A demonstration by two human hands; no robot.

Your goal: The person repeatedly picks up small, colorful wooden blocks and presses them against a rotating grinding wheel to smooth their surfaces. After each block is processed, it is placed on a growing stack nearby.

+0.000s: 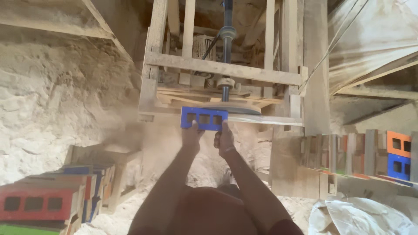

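While both arms reach forward from the bottom edge, items run from near to far:

- White sack [365, 217]: crumpled, at the lower right, nearest the viewer.
- Red panel [37, 203]: painted wood with three rectangular cut-outs, at the lower left, fronting a stack of painted boards [93, 182] stood on edge.
- Sawdust heap [52, 100]: pale, banked high along the left side.
- Left hand [191, 135]: fingers closed on the lower left edge of the blue panel.
- Right hand [223, 141]: fingers closed on the lower right edge of the same panel, just beside the left hand.
- Blue panel [204, 119]: painted wood, three rectangular openings, held upright between both hands, pressed against the sanding disc [241, 109].
- Orange block [399, 143] over a blue block [398, 166]: far right, behind upright offcuts.
- Wooden frame [222, 67]: rough timber, carrying a vertical dark shaft [227, 48] above the disc.
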